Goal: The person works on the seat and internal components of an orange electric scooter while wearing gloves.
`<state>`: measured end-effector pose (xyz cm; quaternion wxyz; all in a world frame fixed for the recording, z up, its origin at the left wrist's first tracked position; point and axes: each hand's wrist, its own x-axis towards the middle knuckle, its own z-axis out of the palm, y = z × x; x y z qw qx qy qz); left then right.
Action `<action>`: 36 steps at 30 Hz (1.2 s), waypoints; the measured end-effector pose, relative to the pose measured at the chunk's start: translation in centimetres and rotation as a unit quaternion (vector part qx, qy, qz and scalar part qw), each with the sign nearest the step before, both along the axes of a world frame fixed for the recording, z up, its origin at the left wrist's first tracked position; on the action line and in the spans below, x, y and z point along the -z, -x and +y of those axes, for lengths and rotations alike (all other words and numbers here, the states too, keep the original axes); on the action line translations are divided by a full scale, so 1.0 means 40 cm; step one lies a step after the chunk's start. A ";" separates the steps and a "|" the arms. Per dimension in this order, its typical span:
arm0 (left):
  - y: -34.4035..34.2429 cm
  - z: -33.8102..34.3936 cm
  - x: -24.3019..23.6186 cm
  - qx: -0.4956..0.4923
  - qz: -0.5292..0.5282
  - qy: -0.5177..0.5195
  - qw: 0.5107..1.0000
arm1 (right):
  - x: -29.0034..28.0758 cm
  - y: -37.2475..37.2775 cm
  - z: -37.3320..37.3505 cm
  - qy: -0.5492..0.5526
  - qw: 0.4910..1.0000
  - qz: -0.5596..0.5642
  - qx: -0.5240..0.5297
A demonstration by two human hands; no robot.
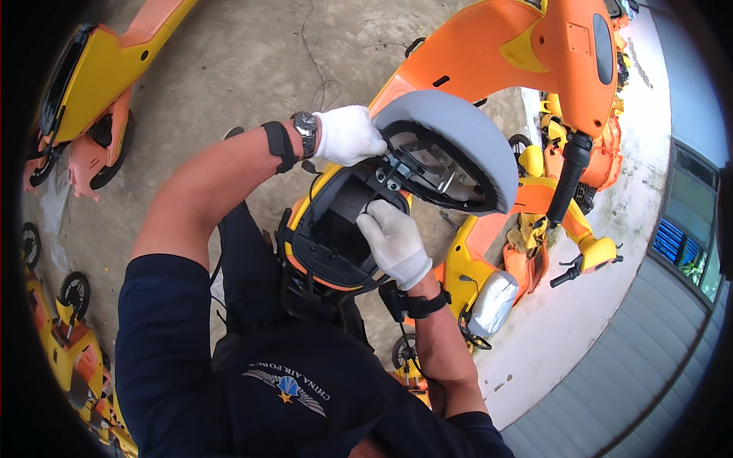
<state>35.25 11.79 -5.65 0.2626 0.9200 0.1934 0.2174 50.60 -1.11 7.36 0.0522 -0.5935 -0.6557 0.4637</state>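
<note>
The grey seat of an orange and yellow scooter is tipped up, its black underside and metal hinge bracket showing. Below it lies the open black under-seat compartment. My left hand, in a white glove, is closed at the seat's edge beside the bracket; its fingertips hide what they grip. My right hand, also gloved in white, has its fingers pinched together over the compartment. A thin dark loop, like a cable, shows at those fingertips, but what they hold is not clear.
The scooter's black handlebar grip juts out at the right. Another yellow and orange scooter stands at the far left. More scooters and parts lie right and lower left. A silver-wrapped bundle sits near my right forearm. A thin cable trails over the concrete.
</note>
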 end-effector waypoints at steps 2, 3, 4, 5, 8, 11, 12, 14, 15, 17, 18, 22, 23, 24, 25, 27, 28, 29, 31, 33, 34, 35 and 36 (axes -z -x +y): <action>0.003 0.001 0.003 -0.005 -0.002 0.000 1.000 | 0.005 -0.014 0.019 -0.111 0.990 -0.065 -0.056; 0.005 0.002 0.007 -0.008 -0.001 0.000 1.000 | -0.018 -0.012 0.033 -0.113 0.986 -0.099 -0.071; 0.006 0.002 0.010 -0.007 -0.009 -0.004 1.000 | -0.024 -0.018 0.042 -0.120 0.982 -0.116 -0.089; 0.008 0.002 0.013 -0.006 -0.017 -0.007 1.000 | -0.028 -0.021 0.048 -0.128 0.977 -0.133 -0.107; 0.008 0.004 0.006 0.012 -0.021 0.007 1.000 | -0.037 0.000 0.063 -0.271 0.938 -0.137 -0.166; 0.007 0.005 -0.004 0.019 -0.021 -0.001 1.000 | -0.045 0.017 0.086 -0.299 0.920 -0.117 -0.224; 0.007 0.005 -0.002 0.020 -0.018 0.001 1.000 | -0.032 0.017 0.092 -0.304 0.916 -0.101 -0.243; 0.008 0.002 0.001 0.017 -0.020 -0.004 1.000 | 0.014 0.015 0.088 -0.251 0.938 -0.039 -0.236; 0.008 -0.001 0.005 0.017 -0.018 -0.001 1.000 | 0.029 0.019 0.085 -0.191 0.959 0.008 -0.210; 0.007 -0.008 0.017 0.006 -0.010 0.005 1.000 | 0.032 0.016 0.080 -0.198 0.952 -0.032 -0.231; 0.005 -0.011 0.021 0.011 -0.010 0.009 1.000 | 0.036 0.004 0.076 -0.188 0.947 -0.068 -0.253; 0.018 -0.019 0.034 -0.017 -0.062 0.000 0.998 | 0.066 -0.101 0.114 -0.218 0.914 -0.169 -0.296; 0.033 -0.043 0.034 -0.027 -0.078 0.002 0.997 | 0.057 -0.115 0.112 -0.211 0.914 -0.209 -0.277; 0.056 -0.074 0.044 -0.031 -0.086 -0.010 0.996 | 0.048 -0.121 0.084 -0.203 0.917 -0.211 -0.271; 0.072 -0.115 0.051 -0.031 0.018 0.035 0.999 | 0.075 -0.126 0.101 -0.249 0.914 -0.167 -0.273; 0.064 -0.170 0.059 -0.070 -0.046 0.108 0.991 | 0.105 -0.136 0.102 -0.310 0.909 -0.132 -0.246; 0.068 -0.181 0.029 -0.079 -0.061 0.108 0.989 | 0.107 -0.136 0.093 -0.304 0.910 -0.138 -0.247; 0.072 -0.191 -0.005 -0.089 -0.075 0.105 0.988 | 0.106 -0.134 0.086 -0.299 0.910 -0.143 -0.249; 0.082 -0.223 -0.025 -0.108 -0.108 0.108 0.982 | 0.132 -0.130 0.080 -0.299 0.914 -0.133 -0.239; 0.087 -0.239 -0.032 -0.117 -0.110 0.135 0.978 | 0.186 -0.138 0.075 -0.287 0.919 -0.150 -0.226; 0.096 -0.249 -0.063 -0.130 -0.124 0.156 0.971 | 0.158 -0.121 0.081 -0.297 0.917 -0.162 -0.210; 0.086 -0.244 -0.100 -0.133 -0.135 0.159 0.969 | 0.150 -0.131 0.087 -0.328 0.913 -0.162 -0.181; 0.069 -0.237 -0.124 -0.129 -0.153 0.176 0.964 | 0.148 -0.145 0.092 -0.343 0.914 -0.157 -0.150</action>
